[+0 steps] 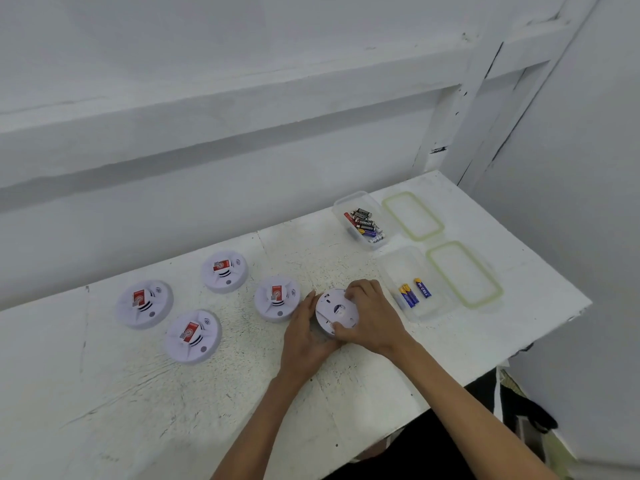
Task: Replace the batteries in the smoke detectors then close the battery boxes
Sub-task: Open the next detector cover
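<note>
While the left hand point(304, 336) cradles the smoke detector point(335, 311), right hand point(372, 317) fingers grip its top.

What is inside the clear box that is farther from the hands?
The far box holds a loose pile of batteries, black, red and blue. Those underneath are covered, so their number cannot be told.

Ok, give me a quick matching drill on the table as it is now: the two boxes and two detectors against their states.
Things: 1 far box; 2 near box; 3 held detector; 4 nearest loose detector.
States: A back up, gripped by left hand and right hand; B few blue batteries inside; C heap of mixed batteries inside; D face up, red sticker.
Pairs: 1-C; 2-B; 3-A; 4-D.
</note>
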